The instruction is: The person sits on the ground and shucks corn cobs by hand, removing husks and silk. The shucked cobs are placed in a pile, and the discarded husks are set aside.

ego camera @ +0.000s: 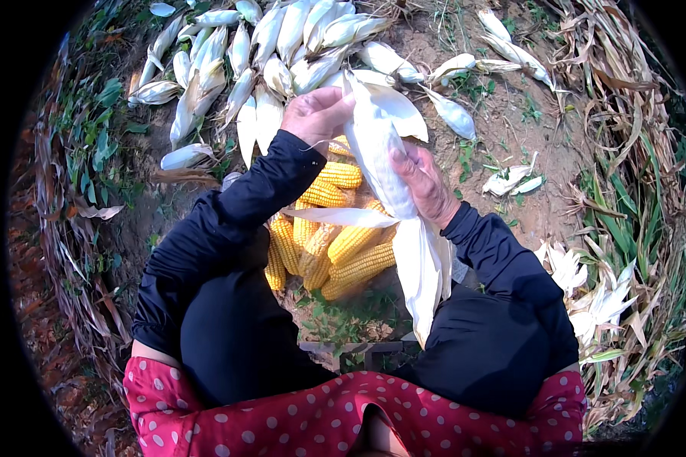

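Observation:
An ear of corn in pale husk (380, 151) is held up between my two hands, tilted with its tip away from me. My left hand (320, 114) pinches the husk near the tip. Around the lower right side of the ear, my right hand (425, 180) is closed. Several husk leaves are peeled back and hang below the ear (417, 274); one strip sticks out to the left. The kernels of this ear are hidden by husk. Beneath my hands, between my legs, lies a pile of bare yellow corn cobs (354, 245).
Many unpeeled ears (286, 40) lie heaped on the soil ahead, with a few more at the right. Torn husks (594, 291) and dry corn stalks (623, 103) line the right side. Green weeds (106, 137) grow at left. A low frame (371, 346) shows between my thighs.

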### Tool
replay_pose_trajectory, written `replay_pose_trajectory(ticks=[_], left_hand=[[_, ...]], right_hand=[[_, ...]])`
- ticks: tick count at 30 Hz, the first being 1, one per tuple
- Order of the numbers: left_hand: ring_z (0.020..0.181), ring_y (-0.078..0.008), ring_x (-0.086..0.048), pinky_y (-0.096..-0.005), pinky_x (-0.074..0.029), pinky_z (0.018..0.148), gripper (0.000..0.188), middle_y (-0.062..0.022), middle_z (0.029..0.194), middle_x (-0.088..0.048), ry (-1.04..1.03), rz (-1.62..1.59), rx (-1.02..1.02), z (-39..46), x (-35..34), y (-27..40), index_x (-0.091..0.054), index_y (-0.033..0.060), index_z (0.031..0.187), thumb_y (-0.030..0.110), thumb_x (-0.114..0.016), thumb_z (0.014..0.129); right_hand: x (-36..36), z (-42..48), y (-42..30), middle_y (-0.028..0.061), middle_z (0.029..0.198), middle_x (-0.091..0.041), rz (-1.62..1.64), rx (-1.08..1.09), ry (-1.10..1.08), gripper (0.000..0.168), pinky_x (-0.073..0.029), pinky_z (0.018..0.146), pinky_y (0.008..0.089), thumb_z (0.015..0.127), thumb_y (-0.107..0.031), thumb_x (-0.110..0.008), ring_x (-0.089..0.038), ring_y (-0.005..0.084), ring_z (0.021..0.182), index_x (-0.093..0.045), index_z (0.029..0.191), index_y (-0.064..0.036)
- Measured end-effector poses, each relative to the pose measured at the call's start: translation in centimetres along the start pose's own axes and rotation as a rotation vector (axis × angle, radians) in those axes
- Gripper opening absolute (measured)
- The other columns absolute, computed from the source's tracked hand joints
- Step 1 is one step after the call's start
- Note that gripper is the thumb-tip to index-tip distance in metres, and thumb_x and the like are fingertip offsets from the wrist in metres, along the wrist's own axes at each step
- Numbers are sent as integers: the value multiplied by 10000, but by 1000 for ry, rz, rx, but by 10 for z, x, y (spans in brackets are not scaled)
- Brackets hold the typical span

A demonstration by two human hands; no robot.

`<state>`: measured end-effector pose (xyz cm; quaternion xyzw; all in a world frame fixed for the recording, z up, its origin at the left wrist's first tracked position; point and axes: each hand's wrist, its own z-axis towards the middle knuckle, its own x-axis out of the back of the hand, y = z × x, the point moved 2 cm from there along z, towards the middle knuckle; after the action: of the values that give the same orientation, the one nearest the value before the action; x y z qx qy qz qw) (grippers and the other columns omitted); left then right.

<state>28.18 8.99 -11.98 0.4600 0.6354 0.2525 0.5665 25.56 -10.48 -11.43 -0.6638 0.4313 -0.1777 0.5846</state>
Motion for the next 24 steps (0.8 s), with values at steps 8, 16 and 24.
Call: replay_pose_trajectory(ticks=[8,16,24], left_hand=[[734,-210,-646,-314,-540,641,137,-104,842,-642,123,-338,241,5,24,-40,-596,3,925,42,-468,891],[825,-172,-619,-349,-512,806,178,-107,946,-624,-74,-292,166,-13,-44,1,-526,1,1021,133,-434,945],[963,-168,-589,-285,-445,873,227,-99,997,-620,-944,170,555,-49,-54,-42,-539,-20,1068,119,-556,890]], right_hand=[[-7,-2,-26,68,998,-594,-99,153,-77,593,-434,811,258,775,-447,-670,-550,114,917,-533,1143,-2],[13,16,28,67,990,-597,719,-30,367,409,-461,847,321,885,-339,-558,-572,157,953,-485,1158,-43],[61,14,12,86,924,-535,609,55,447,556,-537,576,352,851,-551,-487,-590,192,757,-435,1185,-110]])
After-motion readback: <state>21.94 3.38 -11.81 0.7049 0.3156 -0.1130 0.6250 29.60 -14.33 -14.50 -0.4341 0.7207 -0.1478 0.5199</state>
